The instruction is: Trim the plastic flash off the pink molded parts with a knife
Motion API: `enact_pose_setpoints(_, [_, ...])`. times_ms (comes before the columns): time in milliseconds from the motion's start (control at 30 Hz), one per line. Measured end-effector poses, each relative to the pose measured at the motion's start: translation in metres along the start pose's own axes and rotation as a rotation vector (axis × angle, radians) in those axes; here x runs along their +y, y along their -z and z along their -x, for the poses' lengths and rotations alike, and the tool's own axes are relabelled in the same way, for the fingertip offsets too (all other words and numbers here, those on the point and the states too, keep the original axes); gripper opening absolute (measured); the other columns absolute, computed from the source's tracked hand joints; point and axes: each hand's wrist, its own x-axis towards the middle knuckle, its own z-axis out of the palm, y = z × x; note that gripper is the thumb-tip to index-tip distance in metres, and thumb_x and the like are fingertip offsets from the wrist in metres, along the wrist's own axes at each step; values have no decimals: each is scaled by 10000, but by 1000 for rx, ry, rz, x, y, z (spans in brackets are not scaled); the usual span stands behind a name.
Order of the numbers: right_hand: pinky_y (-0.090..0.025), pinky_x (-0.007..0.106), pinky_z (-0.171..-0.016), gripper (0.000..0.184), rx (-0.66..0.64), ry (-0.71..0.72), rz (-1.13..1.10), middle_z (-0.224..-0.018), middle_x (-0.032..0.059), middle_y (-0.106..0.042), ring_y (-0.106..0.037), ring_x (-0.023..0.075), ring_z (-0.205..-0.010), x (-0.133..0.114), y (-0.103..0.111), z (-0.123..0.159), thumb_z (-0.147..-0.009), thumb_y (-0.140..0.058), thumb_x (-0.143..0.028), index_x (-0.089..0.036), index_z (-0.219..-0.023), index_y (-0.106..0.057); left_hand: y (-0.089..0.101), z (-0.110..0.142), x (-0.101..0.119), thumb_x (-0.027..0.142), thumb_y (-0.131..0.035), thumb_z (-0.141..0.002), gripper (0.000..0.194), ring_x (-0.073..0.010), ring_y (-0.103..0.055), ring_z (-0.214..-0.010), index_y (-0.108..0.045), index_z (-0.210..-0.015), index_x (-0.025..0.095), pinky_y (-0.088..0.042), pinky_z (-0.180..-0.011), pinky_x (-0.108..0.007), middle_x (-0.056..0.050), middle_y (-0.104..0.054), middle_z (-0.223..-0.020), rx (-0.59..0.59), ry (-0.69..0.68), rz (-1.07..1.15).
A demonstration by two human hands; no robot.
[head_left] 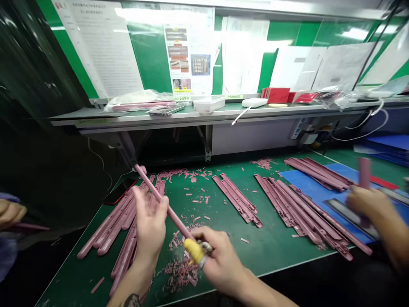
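Note:
A long, narrow pink plastic strip (176,220) slants from upper left down to my right hand. My left hand (149,221) supports it between thumb and fingers, near the middle of its length. The strip's lower end is at my right hand (220,261), whose fingers are curled round it. A yellow cover (193,250) sits on a digit of that hand, with a small greyish piece beside it that I cannot make out. Pink shavings (182,275) lie on the green table below. More pink strips (116,219) are piled left of and under my left hand.
Other pink strips lie in groups in the middle (238,199) and at the right (300,209). A co-worker's hand (372,204) grips a pink piece over a blue sheet (290,174). Another person's hand (11,215) is at far left. A shelf edge (179,120) crosses above the table.

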Motion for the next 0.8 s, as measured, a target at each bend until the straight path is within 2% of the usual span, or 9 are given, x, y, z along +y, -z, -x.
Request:
enact_pose_setpoints(33, [-464, 236, -602, 194, 11, -102, -59, -700, -4, -618, -558, 118, -600, 1, 5, -2, -875, -585, -373, -187, -913, -624, 5, 2, -9, 315, -761, -724, 746, -280, -353, -1347, -423, -1390, 321, -306, -1093, -420, -70, -473, -1391, -83, -147, -200])
enact_pose_setpoints(100, [-468, 228, -567, 272, -24, -260, -229, -668, -17, -580, -548, 109, -565, 2, 21, -4, -848, -608, -447, -176, -863, -596, 13, 5, -23, 266, -788, -689, 725, -339, -352, -1349, -495, -1348, 334, -196, -1128, -515, -72, -498, -1397, -440, -481, -479])
enact_pose_setpoints(167, [-446, 206, -491, 358, -132, -347, -348, -674, -20, -555, -538, 101, -530, 4, 41, -5, -818, -611, -527, -172, -835, -561, 18, 6, -28, 191, -710, -768, 585, -309, -539, -1197, -544, -1307, 345, -315, -1078, -496, -67, -620, -1267, -853, -692, -564])
enact_pose_setpoints(233, [-372, 176, -407, 426, -251, -351, -341, -672, -30, -528, -475, 78, -468, 6, 60, -4, -818, -570, -593, -180, -915, -536, 17, 2, -26, 150, -601, -849, 526, -249, -643, -1024, -508, -1344, 303, -486, -915, -401, -80, -683, -1149, -1087, -774, -553])
enact_pose_setpoints(333, [-401, 200, -497, 381, -256, -203, -81, -740, -12, -531, -461, 88, -546, 13, 82, -1, -920, -425, -548, -195, -1036, -510, 11, -14, -17, 160, -532, -898, 461, -218, -646, -983, -479, -1352, 217, -534, -814, -347, -103, -682, -1111, -1153, -869, -593])
enact_pose_setpoints(467, [-427, 280, -730, 257, -132, 56, 405, -936, 53, -618, -553, 158, -815, 21, 95, -1, -984, -331, -308, -210, -1069, -552, 4, -35, -3, 83, -461, -911, 395, -235, -553, -1173, -535, -1275, 217, -386, -1055, -477, -61, -663, -1163, -1096, -1093, -827])
enact_pose_setpoints(567, [-360, 261, -617, 256, -126, 257, 653, -850, 45, -630, -548, 160, -723, 24, 90, -8, -960, -413, -367, -198, -1067, -572, -3, -40, 8, 63, -422, -917, 382, -258, -479, -1261, -551, -1251, 194, -295, -1113, -521, -50, -664, -1175, -1099, -1231, -893])
enact_pose_setpoints(667, [-212, 281, -509, 309, -47, 444, 880, -644, 7, -539, -441, 137, -559, 27, 83, -20, -921, -492, -451, -182, -800, -586, -11, -36, 18, 69, -414, -919, 366, -278, -465, -1273, -555, -1244, 159, -268, -1118, -546, -68, -663, -1172, -1104, -1319, -912])
enact_pose_setpoints(800, [-160, 303, -505, 299, 2, 605, 985, -588, -10, -475, -350, 129, -519, 27, 87, -31, -941, -481, -281, -186, -659, -512, -20, -30, 31, 88, -408, -927, 350, -289, -494, -1235, -563, -1237, 138, -254, -1116, -552, -78, -672, -1138, -1079, -1375, -955])
